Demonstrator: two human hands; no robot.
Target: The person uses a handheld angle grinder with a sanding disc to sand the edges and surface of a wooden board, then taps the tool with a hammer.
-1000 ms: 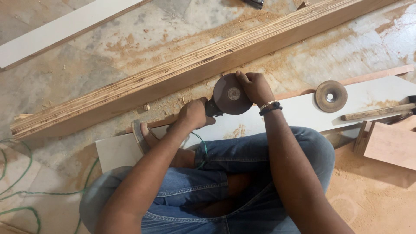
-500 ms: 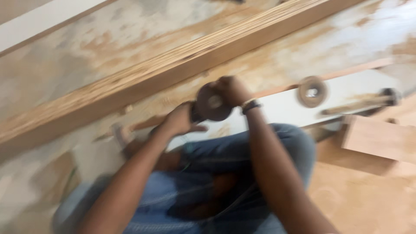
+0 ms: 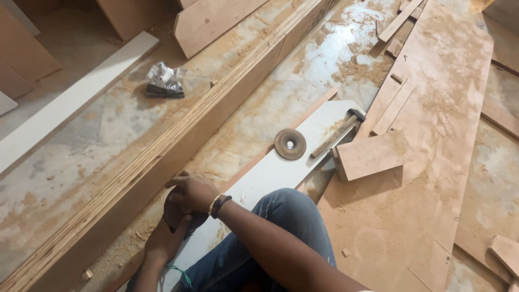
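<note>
Both hands grip a dark disc: right hand on top, left hand beneath, beside the long plywood beam. A second disc lies unused on the white board nearby.

Sawdust lies thick across the pale, worn floor, and a long plywood beam runs diagonally through it. Big brown boards cover the right side, a white plank stretches left, light falls soft and even.
</note>
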